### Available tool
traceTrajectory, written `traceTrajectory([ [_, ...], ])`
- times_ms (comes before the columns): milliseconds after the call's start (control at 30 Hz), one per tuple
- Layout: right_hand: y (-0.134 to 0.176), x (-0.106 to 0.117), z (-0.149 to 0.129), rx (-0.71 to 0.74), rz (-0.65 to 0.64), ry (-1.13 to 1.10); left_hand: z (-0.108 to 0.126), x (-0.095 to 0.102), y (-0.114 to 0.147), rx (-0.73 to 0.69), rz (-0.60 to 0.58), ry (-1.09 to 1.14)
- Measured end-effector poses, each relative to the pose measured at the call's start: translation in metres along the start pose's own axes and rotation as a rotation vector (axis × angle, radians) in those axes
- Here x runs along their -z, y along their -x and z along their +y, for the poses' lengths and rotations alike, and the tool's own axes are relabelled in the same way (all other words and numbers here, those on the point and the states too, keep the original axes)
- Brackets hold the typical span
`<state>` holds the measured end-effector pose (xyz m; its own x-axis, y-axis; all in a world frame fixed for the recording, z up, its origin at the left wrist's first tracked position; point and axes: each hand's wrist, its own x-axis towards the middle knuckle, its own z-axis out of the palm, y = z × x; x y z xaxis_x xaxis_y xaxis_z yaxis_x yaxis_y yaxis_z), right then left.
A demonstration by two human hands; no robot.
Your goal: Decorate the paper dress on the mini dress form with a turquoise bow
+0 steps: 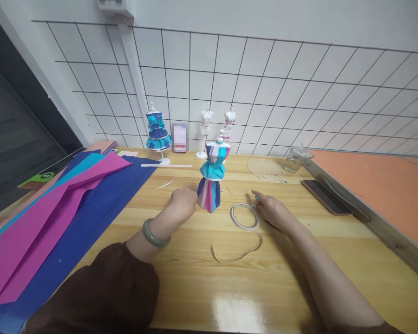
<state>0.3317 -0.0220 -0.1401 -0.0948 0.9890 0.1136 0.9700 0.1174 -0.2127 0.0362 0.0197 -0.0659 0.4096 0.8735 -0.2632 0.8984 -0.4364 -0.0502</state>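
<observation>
In front of me stands a miniature dress form (pixel 214 169) in a paper-like dress: striped bodice, teal peplum, and a long skirt striped in navy, pink, white and teal. My left hand (pixel 183 204), with a green bangle on its wrist, is closed at the left edge of the skirt; its fingertips are hidden. To the right, my right hand (pixel 274 212) is beside a roll of double-sided tape (pixel 244 216), index finger stretched forward. A tiny teal piece (pixel 257 198) shows at its fingers. A curled strip of tape backing (pixel 244 255) lies nearer me.
Navy, pink and teal sheets (pixel 52 213) cover the left side. Behind stand a blue-dressed form (pixel 158 132), a bare white form (pixel 205 123), another form (pixel 231 118) and a phone-like screen (pixel 179 138). A glass teapot (pixel 296 160), clear disc (pixel 264 170) and dark phone (pixel 325 196) are right.
</observation>
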Motion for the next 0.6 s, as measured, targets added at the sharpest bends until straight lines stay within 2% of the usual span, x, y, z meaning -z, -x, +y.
traceTrajectory([
  [367, -0.007, -0.014, 0.002, 0.001, 0.053, 0.061, 0.001, -0.001, 0.0, -0.011, 0.013, 0.003],
  [600, -0.001, -0.002, 0.007, -0.076, 0.057, 0.083, 0.0, -0.001, 0.0, -0.003, 0.018, 0.008],
])
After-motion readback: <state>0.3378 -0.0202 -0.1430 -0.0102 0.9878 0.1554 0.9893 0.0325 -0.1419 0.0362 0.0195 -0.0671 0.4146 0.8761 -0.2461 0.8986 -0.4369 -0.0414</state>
